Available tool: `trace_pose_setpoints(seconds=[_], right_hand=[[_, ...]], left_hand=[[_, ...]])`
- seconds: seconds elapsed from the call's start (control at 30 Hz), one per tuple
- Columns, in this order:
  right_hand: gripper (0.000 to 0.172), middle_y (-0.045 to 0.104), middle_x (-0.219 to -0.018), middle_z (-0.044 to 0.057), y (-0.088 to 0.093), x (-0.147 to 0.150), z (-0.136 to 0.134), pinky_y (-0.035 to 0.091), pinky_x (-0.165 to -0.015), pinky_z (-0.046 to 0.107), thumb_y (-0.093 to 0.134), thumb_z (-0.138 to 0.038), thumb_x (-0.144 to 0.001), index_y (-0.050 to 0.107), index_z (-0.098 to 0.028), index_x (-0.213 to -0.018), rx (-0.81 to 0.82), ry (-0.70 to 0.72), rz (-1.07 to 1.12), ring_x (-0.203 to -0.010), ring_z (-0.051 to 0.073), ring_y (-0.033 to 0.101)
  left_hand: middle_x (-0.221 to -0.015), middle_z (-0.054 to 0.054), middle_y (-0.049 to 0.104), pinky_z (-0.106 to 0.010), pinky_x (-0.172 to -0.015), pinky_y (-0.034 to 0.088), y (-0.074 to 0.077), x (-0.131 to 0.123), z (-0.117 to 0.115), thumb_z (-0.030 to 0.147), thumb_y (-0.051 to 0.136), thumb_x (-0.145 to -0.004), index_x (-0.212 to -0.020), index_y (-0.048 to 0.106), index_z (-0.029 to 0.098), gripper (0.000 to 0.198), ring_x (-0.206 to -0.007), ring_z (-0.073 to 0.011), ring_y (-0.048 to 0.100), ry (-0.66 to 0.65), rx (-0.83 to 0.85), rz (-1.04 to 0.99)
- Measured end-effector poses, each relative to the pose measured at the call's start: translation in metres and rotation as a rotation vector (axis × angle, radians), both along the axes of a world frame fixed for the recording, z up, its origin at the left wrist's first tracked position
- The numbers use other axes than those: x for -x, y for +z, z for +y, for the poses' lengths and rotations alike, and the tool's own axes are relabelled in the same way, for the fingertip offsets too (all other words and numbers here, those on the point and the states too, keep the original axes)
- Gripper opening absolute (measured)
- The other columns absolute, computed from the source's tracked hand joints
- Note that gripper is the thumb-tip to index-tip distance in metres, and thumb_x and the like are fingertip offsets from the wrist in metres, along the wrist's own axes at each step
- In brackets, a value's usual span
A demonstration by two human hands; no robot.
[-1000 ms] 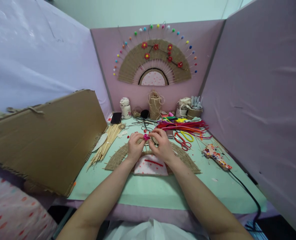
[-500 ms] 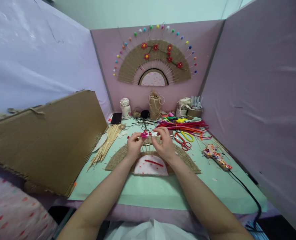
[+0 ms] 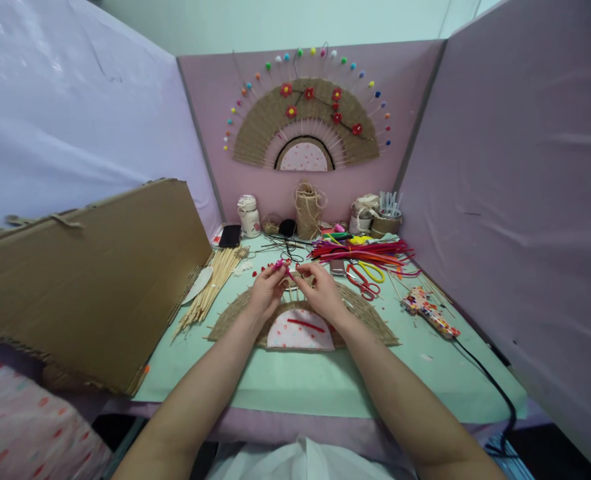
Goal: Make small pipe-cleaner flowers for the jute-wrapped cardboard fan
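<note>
My left hand [image 3: 268, 292] pinches a small magenta pipe cleaner piece [image 3: 279, 265], bent into a petal-like shape. From the other side, my right hand [image 3: 321, 291] is closed, with thumb and forefinger at the loose end of the same piece. Both hands are raised over a half-round fan [image 3: 228, 319] woven from twine on sticks, which lies on the table. A white spotted half-circle [image 3: 295, 337] sits at the fan's base, and a short red pipe cleaner [image 3: 306, 325] rests on it. Small red bits [image 3: 256, 273] lie beyond my left hand.
Bamboo sticks [image 3: 212, 287] and a cardboard sheet [image 3: 90, 280] are at left. To the right are red scissors [image 3: 362, 283], a bundle of pipe cleaners [image 3: 365, 252] and a corded glue gun [image 3: 430, 312]. A twine spool [image 3: 308, 210] stands behind; a finished fan [image 3: 320, 113] hangs on the wall.
My right hand's fingers, spread apart before, have come down and closed at the magenta piece. My left hand has shifted slightly left and turned the piece.
</note>
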State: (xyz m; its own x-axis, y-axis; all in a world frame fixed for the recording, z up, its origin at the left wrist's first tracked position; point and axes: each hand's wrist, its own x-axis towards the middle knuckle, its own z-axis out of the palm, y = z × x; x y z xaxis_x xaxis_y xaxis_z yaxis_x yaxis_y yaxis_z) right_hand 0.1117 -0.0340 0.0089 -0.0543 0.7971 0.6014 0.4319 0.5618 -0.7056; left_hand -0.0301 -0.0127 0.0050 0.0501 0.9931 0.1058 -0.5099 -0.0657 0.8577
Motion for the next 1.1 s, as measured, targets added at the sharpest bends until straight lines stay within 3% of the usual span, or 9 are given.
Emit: trace_pose_setpoints(seconds=[0.27, 0.43, 0.57, 0.83, 0.97, 1.1], right_hand=[[0.014, 0.067, -0.079, 0.002, 0.005, 0.004, -0.005, 0.043, -0.066, 0.027, 0.055, -0.027, -0.079, 0.064, -0.019, -0.085, 0.130, 0.095, 0.101, -0.068, 0.014, 0.056], [0.015, 0.064, -0.075, 0.002, 0.003, -0.001, 0.000, 0.042, -0.065, 0.028, 0.054, -0.031, -0.079, 0.064, -0.019, -0.080, 0.121, -0.005, 0.155, -0.067, 0.015, 0.054], [0.016, 0.061, -0.070, 0.001, 0.000, -0.006, 0.007, 0.041, -0.063, 0.027, 0.053, -0.032, -0.076, 0.061, -0.018, -0.076, 0.220, 0.021, 0.241, -0.065, 0.014, 0.052], [0.018, 0.052, -0.063, -0.003, -0.001, -0.003, 0.007, 0.032, -0.052, 0.022, 0.058, -0.036, -0.069, 0.057, -0.018, -0.073, 0.538, 0.256, 0.402, -0.055, 0.009, 0.041], [0.021, 0.050, -0.065, -0.003, -0.001, -0.002, 0.005, 0.029, -0.049, 0.021, 0.061, -0.038, -0.069, 0.057, -0.018, -0.074, 0.634, 0.344, 0.434, -0.055, 0.008, 0.039], [0.022, 0.049, -0.064, -0.004, -0.003, -0.001, 0.006, 0.029, -0.050, 0.021, 0.063, -0.038, -0.067, 0.056, -0.018, -0.071, 0.638, 0.336, 0.433, -0.055, 0.008, 0.038]], left_hand=[[-0.084, -0.003, 0.066, -0.025, -0.066, 0.047, -0.009, 0.000, -0.001, 0.030, 0.076, -0.066, -0.085, 0.066, 0.019, 0.024, -0.075, -0.0117, 0.060, -0.179, 0.070, -0.043], [-0.095, -0.005, 0.064, -0.026, -0.069, 0.048, -0.004, 0.003, -0.001, 0.024, 0.077, -0.063, -0.108, 0.060, 0.024, 0.048, -0.084, -0.0146, 0.061, -0.237, 0.011, 0.065], [-0.098, -0.006, 0.061, -0.028, -0.073, 0.048, 0.003, 0.004, -0.002, 0.019, 0.078, -0.061, -0.118, 0.053, 0.024, 0.063, -0.086, -0.0155, 0.062, -0.160, -0.031, 0.104], [-0.102, -0.003, 0.053, -0.029, -0.080, 0.048, 0.001, -0.001, -0.003, 0.019, 0.075, -0.060, -0.124, 0.047, 0.028, 0.070, -0.086, -0.0122, 0.059, 0.019, -0.214, 0.244], [-0.099, -0.003, 0.055, -0.027, -0.078, 0.048, 0.000, -0.001, -0.004, 0.020, 0.073, -0.062, -0.122, 0.049, 0.026, 0.064, -0.085, -0.0120, 0.058, 0.095, -0.279, 0.288], [-0.092, -0.003, 0.057, -0.027, -0.078, 0.047, 0.002, -0.004, -0.008, 0.020, 0.070, -0.065, -0.116, 0.053, 0.023, 0.054, -0.084, -0.0126, 0.058, 0.170, -0.353, 0.351]])
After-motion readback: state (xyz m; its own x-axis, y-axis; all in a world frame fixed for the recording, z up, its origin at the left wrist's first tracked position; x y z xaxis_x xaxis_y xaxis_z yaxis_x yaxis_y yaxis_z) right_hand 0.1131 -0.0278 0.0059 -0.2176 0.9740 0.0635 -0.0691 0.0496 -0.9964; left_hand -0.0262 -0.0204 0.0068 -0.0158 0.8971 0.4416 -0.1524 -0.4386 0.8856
